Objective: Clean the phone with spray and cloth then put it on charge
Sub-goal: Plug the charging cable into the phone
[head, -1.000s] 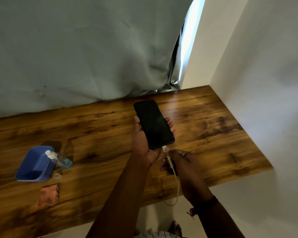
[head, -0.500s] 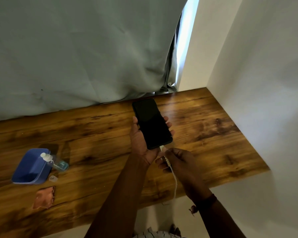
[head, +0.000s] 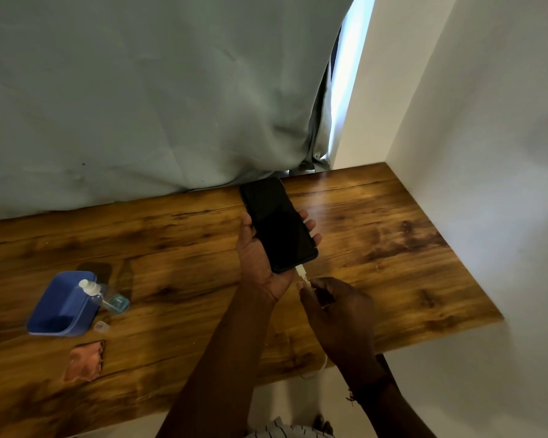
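two hands meet at the near end of the phone (head: 279,224), which is held above the wooden table (head: 393,248), screen up and dark. the left hand (head: 260,257) cradles it from below, thumb on one long edge and fingertips curled over the other. the right hand (head: 336,305) pinches the white connector (head: 301,272) against the phone's bottom edge. whether it is fully seated i cannot tell. the white cable (head: 321,366) drops away under the right wrist, past the table's front edge.

well apart to the left, the spray bottle (head: 105,295) lies on its side against a blue tray (head: 60,308), with a small clear cap (head: 101,327) just beside it and the pinkish cloth (head: 84,360) nearer the front edge. none of them is in hand, so i judge the cleaning done and the charging step under way. the next move likely calls for a straight push along the phone's length, with the left hand bracing against it. after that comes a look for a charging sign, then laying the phone down without tugging the cable.
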